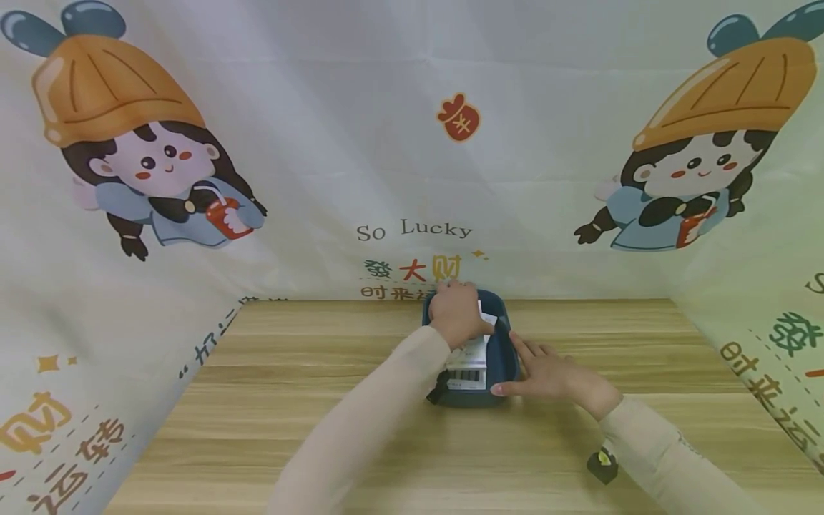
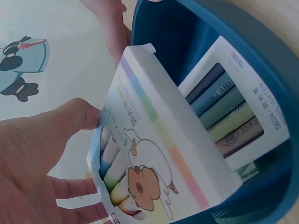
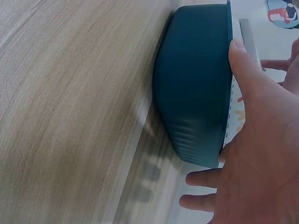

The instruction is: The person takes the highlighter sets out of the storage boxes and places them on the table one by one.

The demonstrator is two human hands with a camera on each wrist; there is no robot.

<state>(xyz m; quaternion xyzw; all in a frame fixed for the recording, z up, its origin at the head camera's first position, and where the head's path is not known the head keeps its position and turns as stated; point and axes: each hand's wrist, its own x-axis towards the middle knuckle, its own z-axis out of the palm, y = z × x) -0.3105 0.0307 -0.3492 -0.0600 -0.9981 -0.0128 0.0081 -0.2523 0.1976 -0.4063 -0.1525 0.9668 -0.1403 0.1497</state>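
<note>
A dark blue plastic basin (image 1: 504,350) stands on the wooden table close to the back cloth. My left hand (image 1: 455,311) reaches over it and grips a white marker box (image 2: 149,107) with a rainbow stripe and a duck drawing, thumb and fingers at its edge. This box is tilted, its side opening showing colored markers. Inside the basin lies another white box (image 2: 275,126) with a window onto several colored highlighters. On the basin's right side rests my right hand (image 1: 547,372), thumb on the rim and fingers spread along the outside, two of them off the basin.
A white cloth (image 1: 547,164) with cartoon prints and lettering rises behind and on both sides of the wooden table (image 1: 257,429). A small dark object (image 1: 602,468) with a yellow spot appears beside the right sleeve.
</note>
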